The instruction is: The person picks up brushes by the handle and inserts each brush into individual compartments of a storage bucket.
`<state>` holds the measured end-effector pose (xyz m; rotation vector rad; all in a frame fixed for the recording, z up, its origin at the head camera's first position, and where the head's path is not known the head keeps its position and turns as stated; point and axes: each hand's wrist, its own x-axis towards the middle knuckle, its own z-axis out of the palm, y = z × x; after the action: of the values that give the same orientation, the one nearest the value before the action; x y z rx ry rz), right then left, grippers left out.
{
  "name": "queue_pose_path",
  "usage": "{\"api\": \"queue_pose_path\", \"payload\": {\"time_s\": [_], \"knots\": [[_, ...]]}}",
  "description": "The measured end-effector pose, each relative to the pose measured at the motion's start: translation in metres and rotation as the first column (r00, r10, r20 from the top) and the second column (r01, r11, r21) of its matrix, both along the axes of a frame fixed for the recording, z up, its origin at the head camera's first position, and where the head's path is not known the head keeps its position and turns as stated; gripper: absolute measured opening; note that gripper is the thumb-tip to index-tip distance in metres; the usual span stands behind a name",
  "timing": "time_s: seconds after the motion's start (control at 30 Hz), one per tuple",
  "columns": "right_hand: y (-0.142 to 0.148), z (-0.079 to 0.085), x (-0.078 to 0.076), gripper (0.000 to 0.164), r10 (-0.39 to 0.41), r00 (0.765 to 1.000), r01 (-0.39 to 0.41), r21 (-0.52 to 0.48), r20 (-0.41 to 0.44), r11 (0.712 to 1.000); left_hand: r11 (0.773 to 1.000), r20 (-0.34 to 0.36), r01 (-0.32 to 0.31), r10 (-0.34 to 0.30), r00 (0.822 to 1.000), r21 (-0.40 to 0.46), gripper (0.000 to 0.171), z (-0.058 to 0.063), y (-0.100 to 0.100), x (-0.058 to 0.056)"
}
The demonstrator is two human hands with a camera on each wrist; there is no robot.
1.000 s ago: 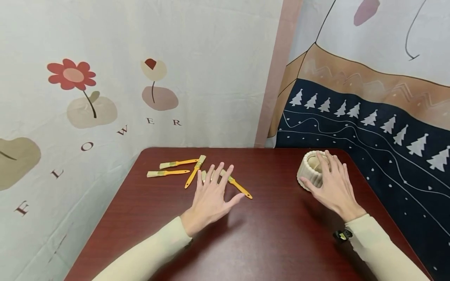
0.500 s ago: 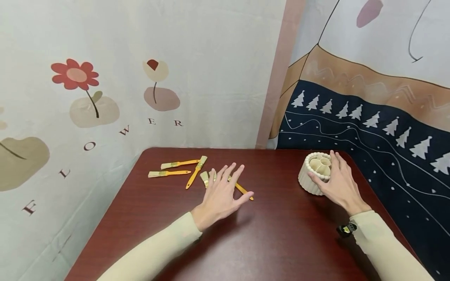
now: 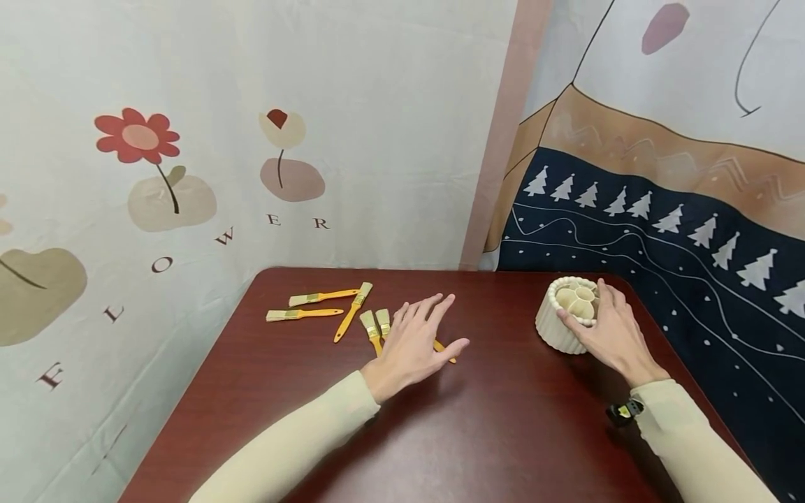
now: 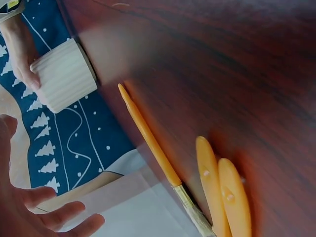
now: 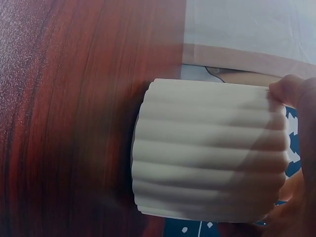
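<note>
A cream ribbed pen holder (image 3: 556, 332) with a beaded rim and divided compartments stands at the back right of the table. My right hand (image 3: 613, 342) grips it at the top, thumb on the near rim and fingers round the far right side. In the right wrist view the ribbed wall of the pen holder (image 5: 207, 148) fills the middle. With fingers spread, my left hand (image 3: 415, 346) hovers over the yellow-handled paintbrushes and holds nothing. It partly hides two side-by-side paintbrushes (image 3: 375, 328) and another paintbrush (image 4: 148, 133), whose handle end pokes out to its right.
Left of my left hand lie two roughly parallel paintbrushes (image 3: 308, 314) and a slanted paintbrush (image 3: 352, 314). All rest on the dark red table (image 3: 497, 433). A printed cloth (image 3: 390, 140) hangs behind, and a navy cloth with white trees (image 3: 723, 307) hangs along the right.
My left hand has drifted right, uncovering more of the two middle brushes. My right hand has come from over the pen holder's opening to its right side, taking hold of the rim.
</note>
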<state>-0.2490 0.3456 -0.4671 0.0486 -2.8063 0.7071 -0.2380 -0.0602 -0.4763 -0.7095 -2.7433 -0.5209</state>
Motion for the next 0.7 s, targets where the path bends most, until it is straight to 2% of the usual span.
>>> {"api": "queue_pose_path", "payload": {"time_s": [0.4, 0.7], "knots": [[-0.006, -0.002, 0.001, 0.116, 0.019, 1.000, -0.019, -0.010, -0.020, 1.000, 0.997, 0.001, 0.063, -0.063, 0.998, 0.038, 0.083, -0.001, 0.023, -0.014], [-0.011, -0.001, 0.003, 0.120, 0.024, 1.000, -0.024, -0.007, 0.012, 1.000, 0.990, 0.064, 0.113, -0.119, 0.991, 0.089, 0.077, 0.000, 0.052, -0.024]]}}
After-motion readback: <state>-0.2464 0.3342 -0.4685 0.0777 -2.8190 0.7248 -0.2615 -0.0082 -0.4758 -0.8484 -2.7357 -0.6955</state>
